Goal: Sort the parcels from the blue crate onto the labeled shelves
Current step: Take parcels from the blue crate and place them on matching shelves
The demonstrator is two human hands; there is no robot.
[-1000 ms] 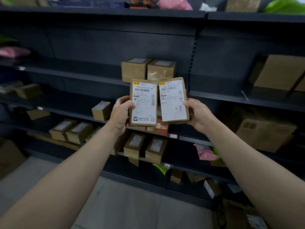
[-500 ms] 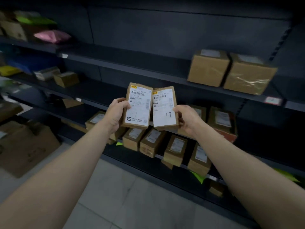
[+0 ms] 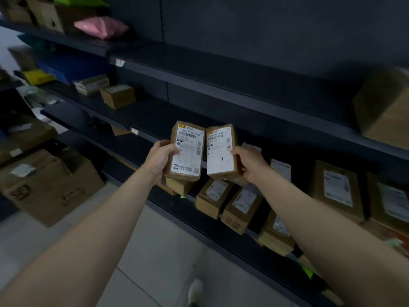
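Two small brown cardboard parcels with white shipping labels are held upright side by side in front of dark shelving. My left hand (image 3: 159, 158) grips the left parcel (image 3: 187, 151) by its left edge. The right parcel (image 3: 220, 151), marked "1-7" by hand, is gripped on its right edge by my right hand (image 3: 249, 163). The two parcels almost touch. Behind them runs a dark shelf (image 3: 155, 116), bare where the parcels are held. The blue crate is not in view.
Several labelled brown boxes (image 3: 241, 207) lie on the lower shelf below my hands. A small box (image 3: 117, 95) sits on the middle shelf at left, a pink bag (image 3: 100, 26) higher up. Large cartons (image 3: 44, 185) stand on the floor at left. A big box (image 3: 385, 107) sits at right.
The view has swung left along the shelving and tilted down; the shelved boxes slid to the right. Both hands keep the same grip on the parcels, now held slightly lower.
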